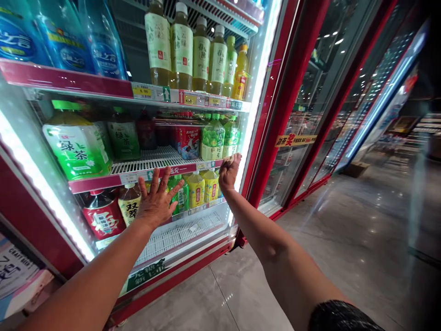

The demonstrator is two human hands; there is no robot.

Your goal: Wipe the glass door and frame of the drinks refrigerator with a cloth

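Note:
My left hand (156, 200) is open, its fingers spread in front of the pink price rail of the middle shelf (103, 181). It holds nothing; whether the fingertips touch the rail I cannot tell. At the right end of the same shelf my right hand (228, 174) is raised with loosely bent fingers, just below a green tea bottle (231, 135); nothing shows in it. Another green tea bottle (212, 138) stands beside that one. Large green tea bottles (77, 149) fill the shelf's left end. Below my left hand are a red-labelled bottle (103, 216) and yellow drink bottles (196, 189).
The upper shelf carries blue bottles (103, 46) and pale green-labelled bottles (181, 46). A red-framed glass door (296, 119) stands to the right of the lit cooler. Grey tiled floor (330, 248) spreads at the right. A printed carton (17, 266) sits at lower left.

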